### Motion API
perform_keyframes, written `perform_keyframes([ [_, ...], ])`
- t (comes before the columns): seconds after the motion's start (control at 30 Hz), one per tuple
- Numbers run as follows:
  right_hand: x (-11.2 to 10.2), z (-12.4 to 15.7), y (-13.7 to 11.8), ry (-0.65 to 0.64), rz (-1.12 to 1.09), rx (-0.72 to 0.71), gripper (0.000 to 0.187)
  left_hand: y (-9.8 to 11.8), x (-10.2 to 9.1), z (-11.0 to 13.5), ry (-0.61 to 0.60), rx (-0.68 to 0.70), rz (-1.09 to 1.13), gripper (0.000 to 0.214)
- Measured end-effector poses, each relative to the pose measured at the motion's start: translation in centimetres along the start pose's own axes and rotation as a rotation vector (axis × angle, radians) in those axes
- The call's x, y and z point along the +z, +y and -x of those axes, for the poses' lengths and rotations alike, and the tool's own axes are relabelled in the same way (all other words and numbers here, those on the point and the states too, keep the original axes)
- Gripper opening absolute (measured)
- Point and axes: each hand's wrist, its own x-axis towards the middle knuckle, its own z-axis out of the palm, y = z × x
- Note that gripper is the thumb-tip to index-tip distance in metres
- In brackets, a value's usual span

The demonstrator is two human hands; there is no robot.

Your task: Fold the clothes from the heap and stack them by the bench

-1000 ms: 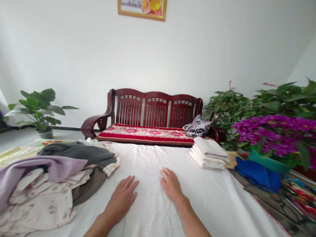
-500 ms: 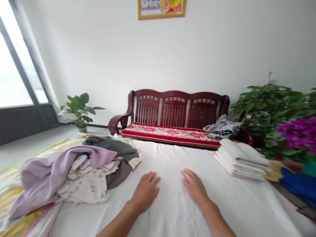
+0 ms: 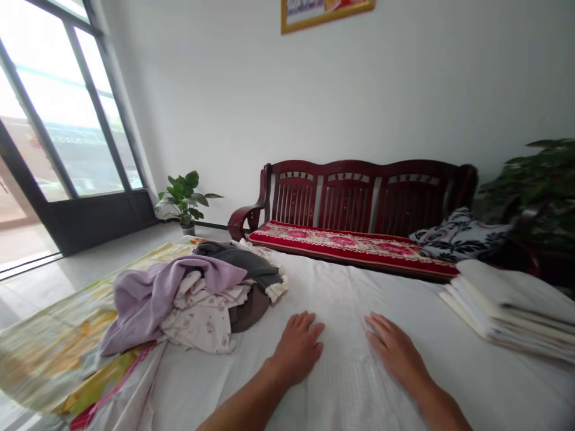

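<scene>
1. Your left hand was empty and palm down, its fingers slightly bent and its thumb turned inward.
2. Your right hand was also empty and palm down, its fingers extended, well apart from the left.
3. The white cloth was spread beneath both hands, which appeared to rest on it; contact pressure could not be determined.
4. Shallow creases ran away from you between the hands. Light, even pressure from flat palms probably suited this thin-looking fabric; a hard push could have gathered it.
5. The lilac garment lay on a heap beyond your left hand, and the folded stack sat to the right of your right hand. Short, controlled movements seemed advisable to avoid disturbing either.
</scene>
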Motion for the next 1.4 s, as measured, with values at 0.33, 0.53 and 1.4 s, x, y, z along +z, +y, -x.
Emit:
perform_keyframes([
  [0.33, 0.3, 0.0, 0.4, 0.014, 0.001, -0.009, 0.051, -0.8, -0.9, 0.1, 0.183, -0.114, 0.267, 0.033],
  [0.53, 0.9, 0.0, 1.0, 0.053, -0.011, -0.030, 0.048, -4.7, -5.1, 0.4, 0.630, -0.240, 0.242, 0.024],
  [1.4, 0.7, -0.4, -1.4, 0.070, -0.256, 0.038, 0.050, -7.9, -18.1, 1.7, 1.322, -0.346, 0.520, 0.022],
])
